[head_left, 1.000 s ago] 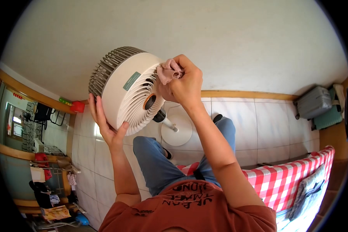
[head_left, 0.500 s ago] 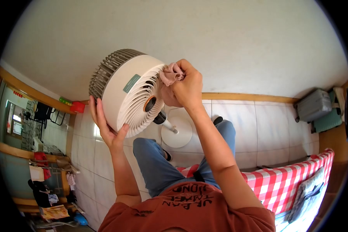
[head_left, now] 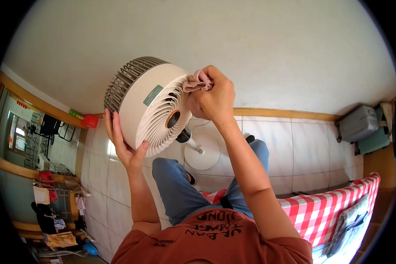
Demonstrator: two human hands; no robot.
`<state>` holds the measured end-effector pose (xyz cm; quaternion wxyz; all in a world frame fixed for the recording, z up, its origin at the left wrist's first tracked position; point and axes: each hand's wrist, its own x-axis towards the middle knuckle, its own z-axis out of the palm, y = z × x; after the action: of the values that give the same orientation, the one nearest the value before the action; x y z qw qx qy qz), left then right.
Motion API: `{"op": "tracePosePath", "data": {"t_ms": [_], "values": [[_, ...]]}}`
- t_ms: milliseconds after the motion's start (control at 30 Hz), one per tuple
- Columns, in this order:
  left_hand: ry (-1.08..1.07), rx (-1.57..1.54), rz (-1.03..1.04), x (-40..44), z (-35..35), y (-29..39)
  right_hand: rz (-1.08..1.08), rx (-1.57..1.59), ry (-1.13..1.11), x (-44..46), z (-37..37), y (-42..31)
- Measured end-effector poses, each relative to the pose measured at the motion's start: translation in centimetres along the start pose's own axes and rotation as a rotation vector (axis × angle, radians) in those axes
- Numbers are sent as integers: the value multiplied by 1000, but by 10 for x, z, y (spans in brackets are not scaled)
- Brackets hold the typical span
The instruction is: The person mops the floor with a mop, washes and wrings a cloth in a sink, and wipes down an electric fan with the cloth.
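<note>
A white round fan head (head_left: 138, 94) with a grey slatted side is tilted on its stand, its round white base (head_left: 202, 152) on the floor between my legs. Its white spiral grille with an orange-ringed dark centre faces down and right. My left hand (head_left: 125, 143) grips the fan's lower left edge, fingers on the housing and thumb on the grille rim. My right hand (head_left: 218, 94) is closed on a crumpled pink cloth (head_left: 199, 82), which lies against the grille's upper right edge. The cloth hides part of that rim.
A pale wall (head_left: 268, 53) rises beyond the fan. Grey and green suitcases (head_left: 358, 123) stand at the right, above a red-checked cloth-covered surface (head_left: 312, 215). A red box (head_left: 90, 121) sits by the wall at left, and a cluttered rack (head_left: 59, 211) stands at lower left.
The fan head and both hands appear slightly further right and lower. The pink cloth has shifted a little right along with my right hand, which still holds it.
</note>
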<state>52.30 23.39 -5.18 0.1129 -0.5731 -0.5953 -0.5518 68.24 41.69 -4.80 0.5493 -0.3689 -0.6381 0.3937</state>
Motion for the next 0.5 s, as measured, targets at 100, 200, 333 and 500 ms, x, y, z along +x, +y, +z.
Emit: {"op": "tracePosePath", "data": {"t_ms": [100, 200, 333, 500], "values": [[0, 22, 1, 1, 0, 2, -57, 60, 11, -2, 6, 12], [4, 57, 3, 0, 3, 5, -22, 96, 19, -24, 25, 42], [20, 69, 18, 1, 7, 8, 160, 425, 36, -58, 46, 49], [26, 78, 14, 2, 8, 8, 196, 593, 11, -101, 52, 50]]}}
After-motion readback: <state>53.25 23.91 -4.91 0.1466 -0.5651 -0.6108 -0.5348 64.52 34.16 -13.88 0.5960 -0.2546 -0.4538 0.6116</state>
